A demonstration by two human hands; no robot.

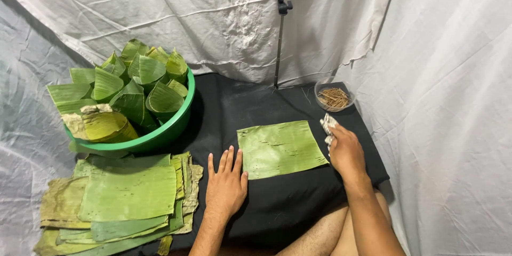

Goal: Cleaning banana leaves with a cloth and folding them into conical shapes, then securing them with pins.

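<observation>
A square piece of green banana leaf (279,148) lies flat on the black cloth (277,202) in front of me. My left hand (226,183) rests palm down on the cloth, fingers together, just touching the leaf's left edge and holding nothing. My right hand (345,152) sits at the leaf's right edge, its fingers closed on a small white crumpled cloth (327,126).
A green basin (169,128) at the left holds several leaf cones. A stack of flat leaf pieces (125,197) lies at the front left. A small clear bowl of short brown sticks (334,97) stands at the back right, beside a thin black stand (279,42) with a holder on top. White sheets hang all around.
</observation>
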